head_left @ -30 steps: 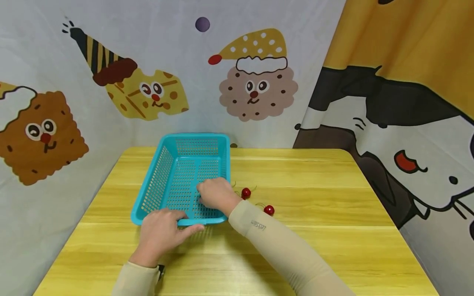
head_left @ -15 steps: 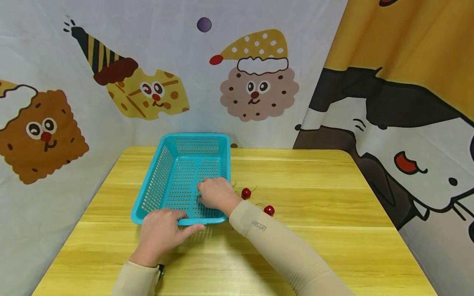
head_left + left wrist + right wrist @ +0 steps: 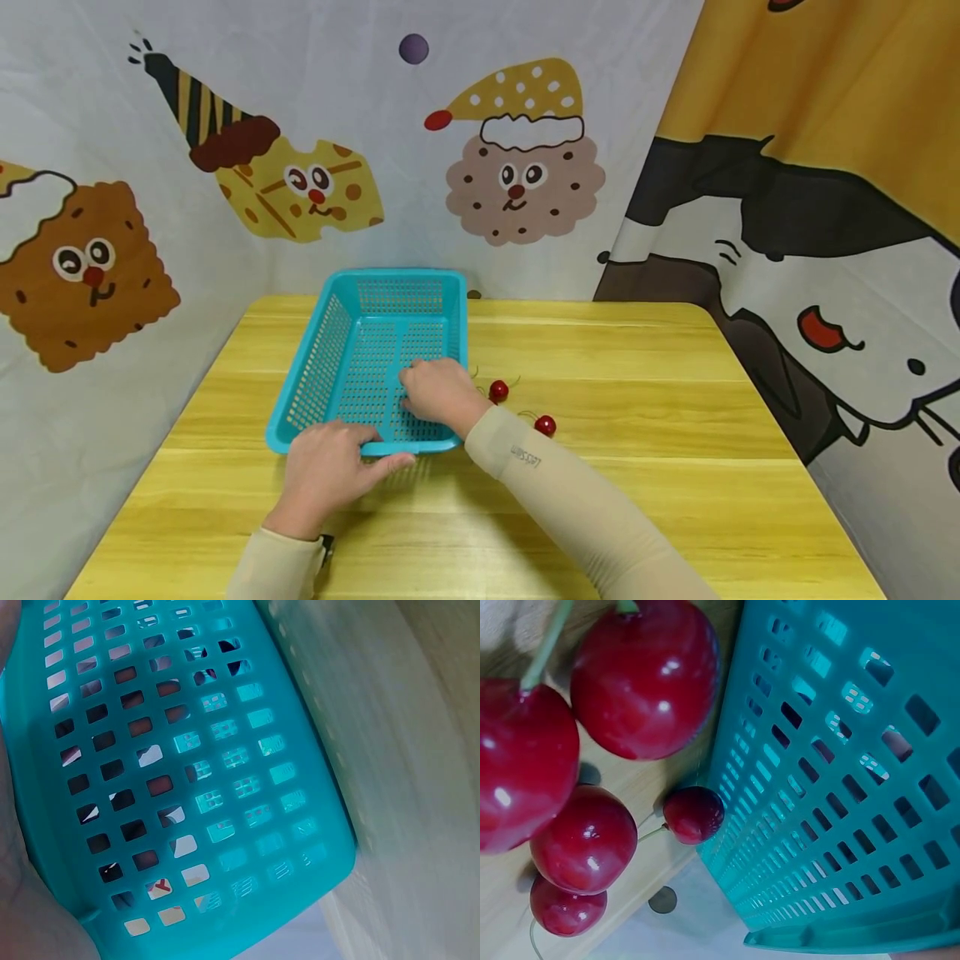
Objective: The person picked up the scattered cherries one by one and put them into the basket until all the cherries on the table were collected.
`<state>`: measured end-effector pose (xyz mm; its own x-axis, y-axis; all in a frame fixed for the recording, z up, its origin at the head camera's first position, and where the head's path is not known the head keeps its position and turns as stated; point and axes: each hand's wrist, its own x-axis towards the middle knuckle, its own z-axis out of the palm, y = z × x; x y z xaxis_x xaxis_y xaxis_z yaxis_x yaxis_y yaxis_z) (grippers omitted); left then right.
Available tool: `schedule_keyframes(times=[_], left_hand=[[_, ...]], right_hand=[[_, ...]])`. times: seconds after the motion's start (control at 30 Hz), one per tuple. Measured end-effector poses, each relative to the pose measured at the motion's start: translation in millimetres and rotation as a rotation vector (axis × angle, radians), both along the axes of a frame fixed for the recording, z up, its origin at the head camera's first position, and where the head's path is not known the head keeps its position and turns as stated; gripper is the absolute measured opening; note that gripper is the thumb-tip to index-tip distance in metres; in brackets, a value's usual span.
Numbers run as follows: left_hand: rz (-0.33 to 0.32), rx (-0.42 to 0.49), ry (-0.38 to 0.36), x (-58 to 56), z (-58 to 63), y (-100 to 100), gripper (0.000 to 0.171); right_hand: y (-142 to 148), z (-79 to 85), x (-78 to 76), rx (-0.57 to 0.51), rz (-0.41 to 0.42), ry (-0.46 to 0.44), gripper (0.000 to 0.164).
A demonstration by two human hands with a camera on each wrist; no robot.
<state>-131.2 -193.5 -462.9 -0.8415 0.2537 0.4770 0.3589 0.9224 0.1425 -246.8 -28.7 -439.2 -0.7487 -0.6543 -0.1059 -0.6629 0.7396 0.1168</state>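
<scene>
Bracing the basket [image 3: 397, 275] near the worktop's [image 3: 637, 375] far-left corner
My left hand [image 3: 326, 471] pinches its rim [image 3: 435, 447], best done firmly; whether my right hand [image 3: 442, 393] inside holds anything, I can't tell.

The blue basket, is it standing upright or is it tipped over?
Upright: the basket rests on the table, with its perforated floor visible through the open top.

This was a curtained indoor corner, type of room unclear: a wood-grain table [image 3: 675, 425] lay under the left hand [image 3: 326, 471] and right hand [image 3: 442, 392]; cartoon-printed cloth [image 3: 420, 167] hung beyond them.
</scene>
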Motion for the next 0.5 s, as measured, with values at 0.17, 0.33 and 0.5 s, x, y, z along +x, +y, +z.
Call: schedule_keyframes(times=[0.17,0.33,0.5], left_hand=[[0.004,-0.001,0.005,0.0,0.5,0.1,0.061],[0.008,-0.003,0.003,-0.4,-0.7,0.1,0.062],[0.008,-0.004,-0.001,-0.7,-1.1,0.0,0.061]], right_hand=[[0.2,-0.6,-0.4,-0.026,0.004,0.005,0.032],[1.7,-1.2,-0.3,-0.08,0.014,0.012,0.026],[3.3,-1.6,-0.6,-0.13,0.025,0.022,0.026]])
